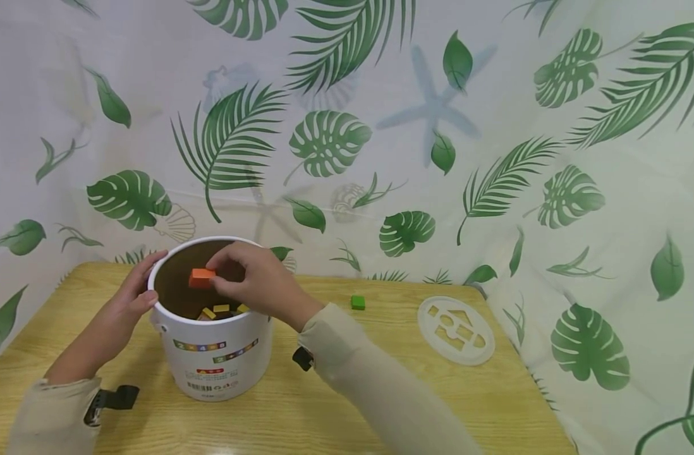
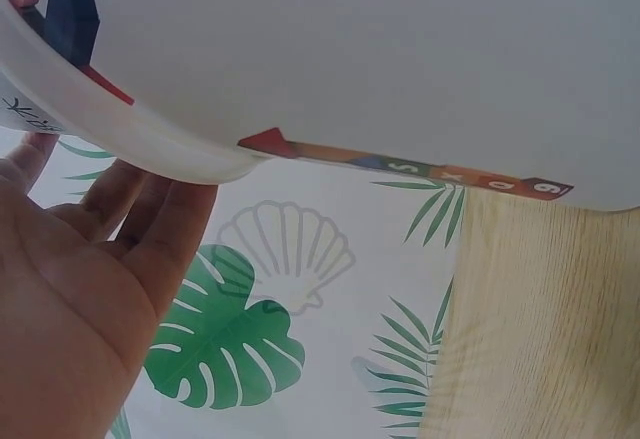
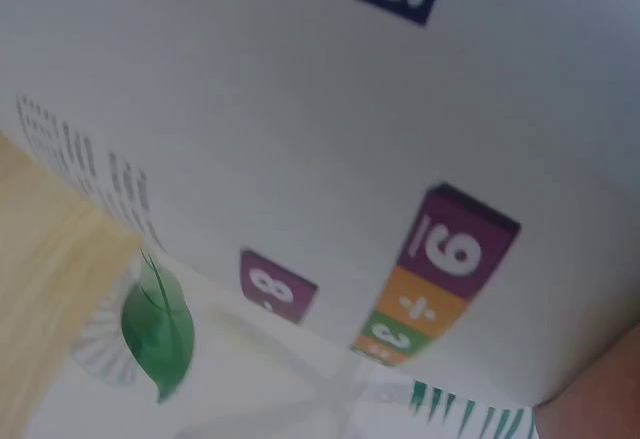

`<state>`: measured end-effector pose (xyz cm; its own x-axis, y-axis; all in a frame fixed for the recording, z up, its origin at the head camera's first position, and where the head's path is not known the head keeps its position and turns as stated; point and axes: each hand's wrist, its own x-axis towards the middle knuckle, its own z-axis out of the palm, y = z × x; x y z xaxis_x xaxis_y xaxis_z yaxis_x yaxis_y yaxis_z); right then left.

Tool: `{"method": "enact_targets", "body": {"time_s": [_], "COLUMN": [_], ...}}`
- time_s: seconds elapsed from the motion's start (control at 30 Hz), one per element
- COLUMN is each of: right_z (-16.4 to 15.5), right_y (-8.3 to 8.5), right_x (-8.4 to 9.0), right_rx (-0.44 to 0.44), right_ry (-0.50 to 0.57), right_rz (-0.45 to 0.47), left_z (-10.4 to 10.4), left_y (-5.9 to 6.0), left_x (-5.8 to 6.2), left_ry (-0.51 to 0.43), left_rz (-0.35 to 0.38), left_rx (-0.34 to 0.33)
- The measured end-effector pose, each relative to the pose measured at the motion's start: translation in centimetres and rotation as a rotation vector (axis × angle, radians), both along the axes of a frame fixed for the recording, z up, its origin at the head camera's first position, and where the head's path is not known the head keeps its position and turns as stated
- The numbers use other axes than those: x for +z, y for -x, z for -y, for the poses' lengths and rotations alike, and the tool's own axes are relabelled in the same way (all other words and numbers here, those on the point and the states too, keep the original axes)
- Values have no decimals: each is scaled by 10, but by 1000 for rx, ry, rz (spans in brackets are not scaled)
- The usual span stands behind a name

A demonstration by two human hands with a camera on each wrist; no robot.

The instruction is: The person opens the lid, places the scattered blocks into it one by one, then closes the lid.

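A white bucket (image 1: 216, 354) printed with number strips stands on the wooden table, with several yellow blocks (image 1: 221, 309) lying inside. My right hand (image 1: 261, 278) reaches over its mouth and pinches an orange block (image 1: 201, 278) between thumb and fingers, above the blocks inside. My left hand (image 1: 116, 313) holds the bucket's left rim, thumb near the front and fingers along the outside. In the left wrist view the left hand's fingers (image 2: 165, 224) lie against the rim. The right wrist view shows mostly the printed bucket wall (image 3: 250, 139); the block is hidden there.
A small green block (image 1: 358, 303) lies on the table (image 1: 347, 366) right of the bucket. Farther right is a round whitish lid with cut-out shapes (image 1: 456, 330). A leaf-patterned sheet (image 1: 335, 189) hangs behind the table's back edge.
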<state>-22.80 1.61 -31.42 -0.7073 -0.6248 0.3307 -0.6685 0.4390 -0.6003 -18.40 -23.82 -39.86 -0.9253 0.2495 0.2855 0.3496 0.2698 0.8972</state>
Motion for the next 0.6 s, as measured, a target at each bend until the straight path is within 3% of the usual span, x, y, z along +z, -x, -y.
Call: {"method": "enact_targets", "body": {"time_s": [0.13, 0.33, 0.6], "right_z": [2, 4, 6], "right_y": [-4, -8, -12], "right_x": [-2, 1, 4], "right_rx": [-67, -156, -197], "right_ry": [-21, -150, -224], "right_rz": [40, 65, 80], "left_z": [0, -1, -2], "left_y": [-1, -3, -3], "left_x": [1, 3, 3], "left_ry": [15, 23, 22], "left_rz": [-4, -5, -9], "left_rx": [5, 7, -7]}}
